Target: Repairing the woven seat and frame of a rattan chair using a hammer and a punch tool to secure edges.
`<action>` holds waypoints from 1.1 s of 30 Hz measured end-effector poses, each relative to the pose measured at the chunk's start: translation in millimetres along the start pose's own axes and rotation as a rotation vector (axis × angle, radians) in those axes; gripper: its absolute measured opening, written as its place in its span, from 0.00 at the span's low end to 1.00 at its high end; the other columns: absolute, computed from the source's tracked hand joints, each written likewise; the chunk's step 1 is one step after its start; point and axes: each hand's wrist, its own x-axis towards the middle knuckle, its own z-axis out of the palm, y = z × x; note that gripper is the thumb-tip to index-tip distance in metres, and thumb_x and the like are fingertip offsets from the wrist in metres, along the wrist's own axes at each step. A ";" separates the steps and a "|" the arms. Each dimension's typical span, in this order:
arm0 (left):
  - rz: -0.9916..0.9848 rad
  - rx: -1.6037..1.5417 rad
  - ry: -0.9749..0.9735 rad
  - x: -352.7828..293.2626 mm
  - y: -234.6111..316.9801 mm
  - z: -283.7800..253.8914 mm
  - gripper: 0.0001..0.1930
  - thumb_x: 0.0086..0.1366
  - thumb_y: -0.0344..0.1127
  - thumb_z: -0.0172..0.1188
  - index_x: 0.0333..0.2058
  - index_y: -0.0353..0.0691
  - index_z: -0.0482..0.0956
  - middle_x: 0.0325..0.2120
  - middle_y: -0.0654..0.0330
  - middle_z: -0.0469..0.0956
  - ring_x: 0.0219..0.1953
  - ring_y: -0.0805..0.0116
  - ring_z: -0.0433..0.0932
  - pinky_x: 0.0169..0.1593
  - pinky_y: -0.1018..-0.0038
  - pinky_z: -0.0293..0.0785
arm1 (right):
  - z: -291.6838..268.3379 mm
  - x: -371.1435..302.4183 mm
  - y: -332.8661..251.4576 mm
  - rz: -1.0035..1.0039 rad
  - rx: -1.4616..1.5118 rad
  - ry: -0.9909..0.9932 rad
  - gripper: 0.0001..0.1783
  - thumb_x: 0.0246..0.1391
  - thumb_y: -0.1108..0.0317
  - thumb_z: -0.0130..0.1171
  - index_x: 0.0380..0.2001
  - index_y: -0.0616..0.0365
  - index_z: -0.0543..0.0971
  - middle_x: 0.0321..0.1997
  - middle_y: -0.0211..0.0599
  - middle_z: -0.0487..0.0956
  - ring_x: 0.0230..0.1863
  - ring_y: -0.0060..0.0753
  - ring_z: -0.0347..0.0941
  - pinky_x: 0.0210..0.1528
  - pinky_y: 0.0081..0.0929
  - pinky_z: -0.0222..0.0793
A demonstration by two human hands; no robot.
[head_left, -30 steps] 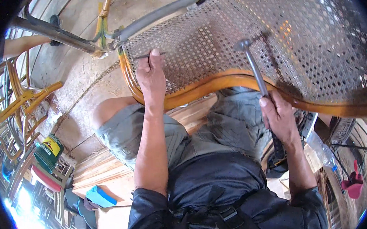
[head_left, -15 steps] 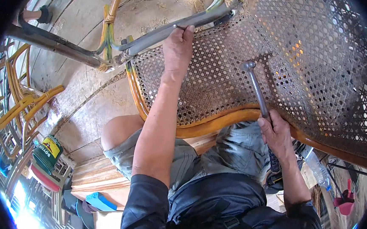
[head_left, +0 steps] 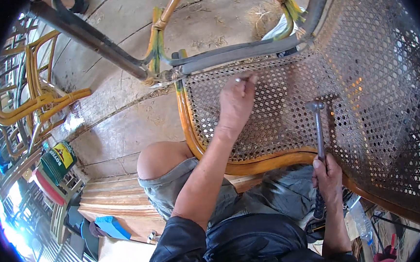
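Note:
My right hand (head_left: 328,178) is wrapped round the handle of a ball-peen hammer (head_left: 320,132). The hammer's metal head lies over the woven cane panel (head_left: 262,110) of a rattan chair. Above that panel, near its far edge, my left hand (head_left: 236,105) is closed in a pinch. A small metal nail (head_left: 238,80) with a shiny round head shows between its fingertips; the rest of it is hidden. The chair's varnished rattan rim (head_left: 270,163) curves across my lap, and a grey pole (head_left: 243,54) runs along the panel's far side.
More bent rattan frames (head_left: 37,101) stand at the left. A green container with a yellow label (head_left: 59,162) is near them, above wooden planks (head_left: 122,198) and a blue block (head_left: 112,228). Fibre scraps litter the floor at the far side. A clear plastic bottle (head_left: 360,222) lies at the lower right.
My left hand has drawn back from the grey pole to over the cane panel, still pinching the nail. The hammer stays in my right hand. The whole view has shifted.

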 end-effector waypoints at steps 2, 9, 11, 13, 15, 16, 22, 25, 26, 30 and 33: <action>-0.075 0.052 0.038 8.4 -8.6 -25.6 0.06 0.62 0.33 0.56 0.34 0.38 0.76 0.29 0.54 0.78 0.27 0.61 0.77 0.31 0.72 0.73 | 0.6 2.3 -7.6 -0.003 0.047 -0.029 0.10 0.56 0.64 0.52 0.34 0.61 0.70 0.16 0.25 0.66 0.13 0.16 0.61 0.15 0.16 0.57; -0.116 -0.017 0.212 29.7 -44.7 -49.5 0.10 0.63 0.36 0.55 0.35 0.34 0.77 0.27 0.50 0.77 0.28 0.58 0.77 0.34 0.70 0.71 | 22.7 3.4 -65.7 -0.118 0.216 -0.181 0.19 0.53 0.75 0.52 0.50 0.61 0.66 0.25 0.25 0.66 0.19 0.13 0.62 0.20 0.15 0.60; -0.062 0.040 0.179 29.3 -39.3 -47.6 0.10 0.62 0.36 0.56 0.37 0.34 0.77 0.27 0.49 0.77 0.29 0.54 0.77 0.35 0.70 0.71 | 30.8 1.2 -75.2 -0.137 0.276 -0.240 0.20 0.54 0.74 0.52 0.51 0.61 0.66 0.26 0.26 0.66 0.19 0.13 0.62 0.21 0.15 0.60; -0.049 0.043 0.177 24.8 -38.6 -43.3 0.10 0.62 0.36 0.56 0.37 0.34 0.77 0.26 0.49 0.77 0.29 0.54 0.77 0.35 0.70 0.71 | 38.6 1.0 -71.1 -0.127 0.365 -0.292 0.21 0.55 0.69 0.54 0.52 0.61 0.66 0.24 0.25 0.66 0.19 0.14 0.62 0.21 0.14 0.60; -0.034 0.052 0.185 19.4 -37.1 -44.7 0.10 0.62 0.35 0.56 0.37 0.34 0.77 0.26 0.49 0.77 0.29 0.55 0.76 0.35 0.70 0.71 | 42.1 1.3 -60.8 -0.095 0.273 -0.315 0.21 0.56 0.68 0.55 0.51 0.61 0.66 0.23 0.25 0.66 0.19 0.14 0.62 0.21 0.14 0.60; -0.082 -0.002 0.178 15.6 -35.7 -45.9 0.10 0.63 0.36 0.56 0.37 0.34 0.77 0.26 0.50 0.77 0.28 0.59 0.76 0.34 0.71 0.71 | 43.8 1.3 -54.4 -0.064 0.186 -0.337 0.20 0.56 0.66 0.56 0.50 0.61 0.67 0.21 0.24 0.66 0.19 0.13 0.63 0.21 0.14 0.60; -0.243 -0.233 0.188 -26.8 -18.9 -70.4 0.12 0.66 0.37 0.51 0.38 0.34 0.76 0.24 0.61 0.77 0.28 0.76 0.74 0.33 0.78 0.70 | 48.9 -6.0 -24.7 -0.065 0.215 -0.229 0.16 0.56 0.65 0.55 0.45 0.60 0.68 0.18 0.23 0.64 0.15 0.13 0.59 0.18 0.15 0.57; -0.316 -0.243 0.249 -54.9 -7.0 -89.6 0.13 0.66 0.37 0.51 0.37 0.31 0.76 0.24 0.61 0.76 0.27 0.77 0.73 0.34 0.80 0.70 | 45.0 -9.7 -18.2 -0.117 0.266 -0.182 0.15 0.57 0.67 0.54 0.45 0.60 0.68 0.20 0.23 0.64 0.16 0.13 0.60 0.17 0.15 0.57; -0.301 -0.236 0.255 -57.5 -10.5 -93.9 0.13 0.66 0.37 0.51 0.37 0.31 0.76 0.24 0.61 0.76 0.27 0.77 0.73 0.34 0.80 0.70 | 44.7 -10.1 -16.9 -0.131 0.275 -0.186 0.15 0.57 0.67 0.54 0.45 0.60 0.68 0.20 0.23 0.64 0.16 0.13 0.60 0.17 0.15 0.57; -0.411 -0.293 0.391 -51.4 -19.6 -107.5 0.15 0.65 0.41 0.51 0.31 0.32 0.76 0.20 0.63 0.73 0.23 0.78 0.68 0.28 0.78 0.66 | 47.8 -6.5 -18.5 -0.119 0.278 -0.178 0.13 0.57 0.68 0.54 0.44 0.60 0.69 0.20 0.23 0.64 0.16 0.13 0.59 0.17 0.15 0.57; -0.349 -0.069 0.400 -23.4 -29.7 -112.7 0.15 0.64 0.40 0.51 0.32 0.31 0.76 0.19 0.54 0.72 0.23 0.67 0.69 0.30 0.71 0.66 | 53.2 0.4 -30.3 -0.153 0.218 -0.221 0.11 0.57 0.67 0.54 0.41 0.60 0.69 0.20 0.25 0.65 0.15 0.13 0.60 0.16 0.16 0.57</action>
